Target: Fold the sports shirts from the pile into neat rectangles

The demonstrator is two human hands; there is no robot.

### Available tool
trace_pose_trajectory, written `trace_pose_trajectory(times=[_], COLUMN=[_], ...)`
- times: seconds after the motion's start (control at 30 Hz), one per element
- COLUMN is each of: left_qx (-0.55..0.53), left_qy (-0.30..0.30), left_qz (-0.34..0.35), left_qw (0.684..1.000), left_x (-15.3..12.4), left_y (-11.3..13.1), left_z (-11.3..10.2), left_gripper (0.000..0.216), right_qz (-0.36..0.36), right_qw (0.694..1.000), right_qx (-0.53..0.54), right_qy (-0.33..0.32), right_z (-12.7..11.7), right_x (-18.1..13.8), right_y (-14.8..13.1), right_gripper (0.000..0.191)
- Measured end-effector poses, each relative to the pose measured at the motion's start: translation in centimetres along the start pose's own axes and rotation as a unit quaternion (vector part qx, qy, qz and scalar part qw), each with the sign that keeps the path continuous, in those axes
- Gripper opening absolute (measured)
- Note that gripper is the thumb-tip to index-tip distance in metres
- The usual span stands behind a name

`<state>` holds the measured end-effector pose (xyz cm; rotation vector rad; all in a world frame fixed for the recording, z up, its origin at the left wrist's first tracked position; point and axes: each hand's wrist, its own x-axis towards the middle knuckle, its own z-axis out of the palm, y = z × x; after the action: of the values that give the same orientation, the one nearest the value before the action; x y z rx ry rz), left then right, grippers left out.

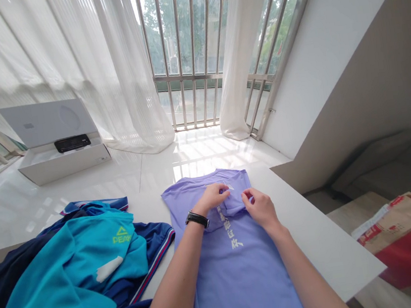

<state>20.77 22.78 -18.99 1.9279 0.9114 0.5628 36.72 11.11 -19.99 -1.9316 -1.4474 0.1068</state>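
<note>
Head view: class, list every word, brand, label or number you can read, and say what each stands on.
"PEAK": yellow-green, under a triangular logo, on the teal top.
"你": the bottom character of the white column on the purple shirt; those above are unclear or partly hidden.
Too blurred to read: printing on the red-and-tan bag.
Too small to read: marks on the white box.

The head camera looks forward (and down) over both hands (261,210)
</note>
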Motion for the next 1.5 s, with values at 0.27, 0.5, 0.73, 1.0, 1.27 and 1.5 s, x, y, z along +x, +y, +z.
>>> trace_pose_trajectory(times=[0.27, 0.5, 0.73, 1.0, 1.27, 1.5], left_qx=[-0.147, -0.102, -0.038, -0.027, 0.030, 0.066], left_qy=[0.061, -0.022, -0.040, -0.081, -0.100, -0.084], left_qz=[-0.038, -0.036, 0.010, -0.025, -0.038, -0.030], left_qw=[0.986, 0.994, 0.998, 0.996, 0.994, 0.994], left_x=[0.2, 0.0, -0.3, -1.1, -0.7, -0.8], left_y=[-1.1, -1.0, 0.4, 0.9, 0.1, -0.2], left_z=[0.8, 0.6, 0.6, -0.9, -0.4, -0.1], left_gripper=[0.053, 0.063, 0.027, 0.030, 0.031, 0.035], right_qz=[0.010, 0.025, 0.072, 0.136, 0.120, 0.108], right_qw=[1.000, 0.999, 0.996, 0.987, 0.984, 0.981], right_qx=[-0.017, -0.030, -0.052, -0.084, -0.097, -0.133], right_qy=[0.008, -0.001, 0.009, -0.004, -0.091, -0.092], right_z=[-0.3, -0.7, -1.2, -1.9, -0.6, 1.5], right_x=[0.1, 0.4, 0.8, 1.7, 5.2, 8.5], right_y=[0.3, 1.2, 2.6, 5.9, 6.6, 5.7], right_gripper=[0.023, 0.022, 0.023, 0.027, 0.032, 0.030])
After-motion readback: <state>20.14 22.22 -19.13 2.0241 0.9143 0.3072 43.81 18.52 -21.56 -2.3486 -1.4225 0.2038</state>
